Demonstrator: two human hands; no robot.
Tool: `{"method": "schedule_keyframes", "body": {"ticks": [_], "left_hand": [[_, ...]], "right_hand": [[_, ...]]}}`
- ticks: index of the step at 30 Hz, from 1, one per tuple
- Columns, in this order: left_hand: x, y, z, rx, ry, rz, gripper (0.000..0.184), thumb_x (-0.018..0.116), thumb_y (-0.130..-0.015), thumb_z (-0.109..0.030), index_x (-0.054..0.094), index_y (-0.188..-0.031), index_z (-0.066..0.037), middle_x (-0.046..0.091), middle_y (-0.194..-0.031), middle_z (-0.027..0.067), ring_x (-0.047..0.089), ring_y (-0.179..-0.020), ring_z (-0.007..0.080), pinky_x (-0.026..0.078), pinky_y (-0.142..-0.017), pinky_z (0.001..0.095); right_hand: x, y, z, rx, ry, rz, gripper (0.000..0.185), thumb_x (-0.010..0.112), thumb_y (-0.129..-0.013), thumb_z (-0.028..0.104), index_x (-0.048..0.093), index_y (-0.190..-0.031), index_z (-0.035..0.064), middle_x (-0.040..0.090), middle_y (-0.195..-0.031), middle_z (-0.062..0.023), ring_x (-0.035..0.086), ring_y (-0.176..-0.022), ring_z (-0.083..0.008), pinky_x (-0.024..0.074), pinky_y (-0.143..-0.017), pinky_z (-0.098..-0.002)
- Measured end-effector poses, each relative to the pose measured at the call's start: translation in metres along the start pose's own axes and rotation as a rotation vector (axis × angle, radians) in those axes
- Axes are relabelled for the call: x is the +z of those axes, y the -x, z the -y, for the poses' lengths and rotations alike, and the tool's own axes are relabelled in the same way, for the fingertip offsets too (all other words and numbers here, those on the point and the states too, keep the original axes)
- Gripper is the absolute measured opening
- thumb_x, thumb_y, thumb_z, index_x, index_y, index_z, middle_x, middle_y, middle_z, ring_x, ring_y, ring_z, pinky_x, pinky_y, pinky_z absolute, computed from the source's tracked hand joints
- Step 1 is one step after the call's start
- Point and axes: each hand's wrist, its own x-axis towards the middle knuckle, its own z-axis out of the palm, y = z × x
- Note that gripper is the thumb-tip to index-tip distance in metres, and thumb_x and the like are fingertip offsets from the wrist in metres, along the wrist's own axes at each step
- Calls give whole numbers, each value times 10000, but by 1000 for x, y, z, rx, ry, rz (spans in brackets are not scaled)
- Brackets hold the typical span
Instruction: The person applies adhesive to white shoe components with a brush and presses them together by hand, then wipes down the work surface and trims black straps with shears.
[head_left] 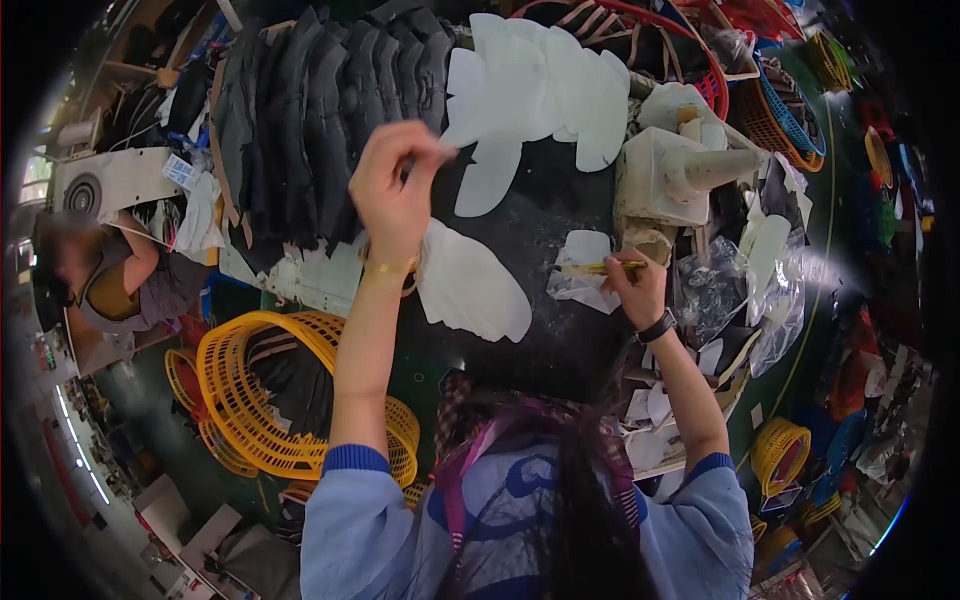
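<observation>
My left hand (395, 185) is raised above the dark worktop (560, 205), thumb and fingers pinched together. Its slightly blurred fingertips meet at the near corner of the overlapping white sole-shaped sheets (520, 85); what they grip, if anything, is unclear. Below that wrist lies a separate white sheet piece (475, 285), rounded at its lower end. Closed around a thin yellow stick (605, 267), my right hand (638, 288) is at the right of the worktop. The stick points left across a small white piece (587, 247) with clear film about it; its tip is too small to identify.
Dark padded pieces (335, 120) stand in a row at the back left. A white container with a cone-shaped part (665, 175) sits right of the sheets. Crumpled clear plastic (712, 290) lies at the right, a yellow basket (225, 400) at lower left. Another person (140, 270) sits at the left.
</observation>
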Motion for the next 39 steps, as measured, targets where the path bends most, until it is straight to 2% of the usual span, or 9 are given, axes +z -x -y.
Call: {"method": "schedule_keyframes", "body": {"ticks": [5,8,11,14,23,27,30,34,39], "left_hand": [[50,-14,95,306,-510,439,173,622,-742,-43,574,-907,-61,587,-918,68,594,-827,233,490,-659,289],[45,9,107,211,-534,549,190,585,-767,-41,547,-953,-58,562,-930,81,575,-861,266,488,-692,338],[12,43,83,32,-503,467,204,596,-773,-61,554,-972,-60,546,-952,110,558,-835,287,477,-728,352],[-31,107,48,-286,-530,748,316,674,-721,-96,554,-1011,-61,539,-986,107,534,-880,290,450,-773,347],[-26,146,32,-391,-747,809,451,726,-649,-102,532,-1053,-59,522,-1036,93,504,-984,297,422,-801,396],[-33,166,42,-348,-645,621,420,752,-631,-59,548,-997,-55,557,-931,84,549,-866,279,442,-738,351],[-40,147,2,-806,-186,411,295,712,-660,2,587,-923,-46,597,-846,92,581,-738,280,476,-673,304],[-23,131,-46,85,-135,316,227,664,-649,35,624,-863,-29,608,-841,87,601,-731,239,496,-653,289],[14,212,-9,189,-228,671,170,631,-658,-67,618,-828,-77,566,-869,47,594,-835,234,493,-690,325]], "right_hand": [[82,-16,2,-122,-36,346,107,608,-833,52,592,-895,-34,637,-796,-94,637,-643,-136,510,-585,-252],[124,-39,2,-463,16,312,156,667,-759,91,590,-871,16,625,-869,-80,643,-687,-203,500,-584,-292],[106,-14,-19,-523,344,489,167,689,-732,120,575,-818,33,614,-836,-81,631,-668,-245,503,-568,-308],[65,23,-33,-525,415,634,219,703,-725,242,578,-757,65,580,-704,-84,598,-586,-277,484,-512,-353],[100,-50,-2,-792,429,308,226,690,-757,228,553,-805,54,601,-739,-92,622,-593,-247,495,-524,-332],[28,-16,19,-546,437,156,203,716,-736,151,542,-762,50,576,-671,-79,597,-533,-197,471,-494,-315],[-38,5,33,-355,618,-251,199,695,-767,165,545,-732,38,565,-632,-88,579,-510,-197,454,-477,-309],[-52,13,10,-337,852,-235,223,670,-798,233,566,-745,43,586,-679,-130,592,-571,-291,462,-495,-359],[-2,9,20,87,189,-36,201,670,-812,212,613,-842,21,610,-694,-87,645,-626,-207,488,-519,-281]]}}
